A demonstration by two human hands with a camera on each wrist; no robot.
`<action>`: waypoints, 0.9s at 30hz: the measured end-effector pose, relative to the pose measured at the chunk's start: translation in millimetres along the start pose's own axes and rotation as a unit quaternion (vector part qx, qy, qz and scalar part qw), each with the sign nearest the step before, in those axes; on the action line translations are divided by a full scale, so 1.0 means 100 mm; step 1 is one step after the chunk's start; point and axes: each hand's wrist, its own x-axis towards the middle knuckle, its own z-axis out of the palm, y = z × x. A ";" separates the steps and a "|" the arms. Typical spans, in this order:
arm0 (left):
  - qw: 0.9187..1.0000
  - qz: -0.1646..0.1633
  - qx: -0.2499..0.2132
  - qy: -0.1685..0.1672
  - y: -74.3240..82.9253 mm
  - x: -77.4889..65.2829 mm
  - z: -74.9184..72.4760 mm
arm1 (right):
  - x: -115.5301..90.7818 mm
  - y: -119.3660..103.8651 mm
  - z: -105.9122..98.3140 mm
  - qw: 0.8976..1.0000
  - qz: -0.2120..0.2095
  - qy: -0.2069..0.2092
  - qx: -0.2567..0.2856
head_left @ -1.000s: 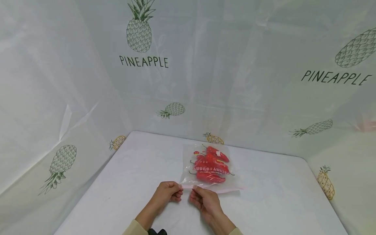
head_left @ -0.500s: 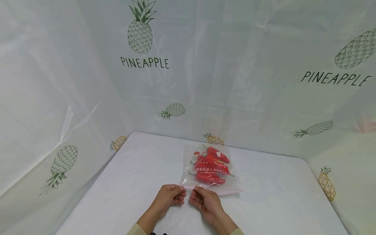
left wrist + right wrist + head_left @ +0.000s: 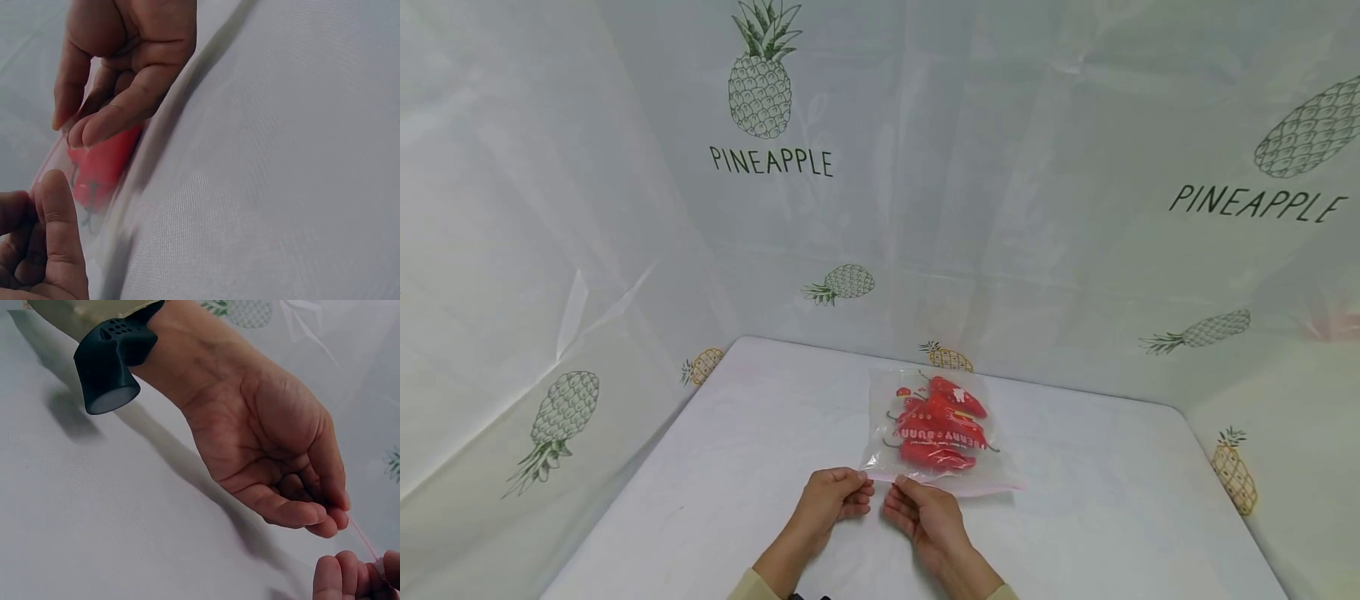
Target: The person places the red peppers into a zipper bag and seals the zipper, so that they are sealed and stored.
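A clear zip bag with a pink zip edge lies flat on the table. Several red chili peppers with green stems are inside it, under printed lettering. At the near edge of the bag, my left hand pinches the left end of the pink strip between thumb and finger. A short way to its right, my right hand pinches the same strip. The left wrist view shows the peppers between the two hands. In the right wrist view, the taut pink strip runs from one hand to the other.
The white table extends on both sides of the bag. Behind it and at the sides hang pale sheets printed with pineapples. A black wrist camera sits on the left wrist, beside a beige sleeve.
My left hand has shifted very slightly to the right over the last second. Both hands keep their pinch, and the bag and peppers stay nearly where they were.
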 end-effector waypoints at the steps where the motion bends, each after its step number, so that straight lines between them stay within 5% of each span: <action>1: 1.000 -0.001 -0.001 0.001 0.00 0.00 0.00 | 0.00 0.00 0.00 1.000 -0.001 0.000 0.001; 27: 1.000 -0.004 -0.015 0.011 -0.01 0.06 -0.07 | -0.02 -0.06 -0.07 0.999 -0.009 0.043 0.005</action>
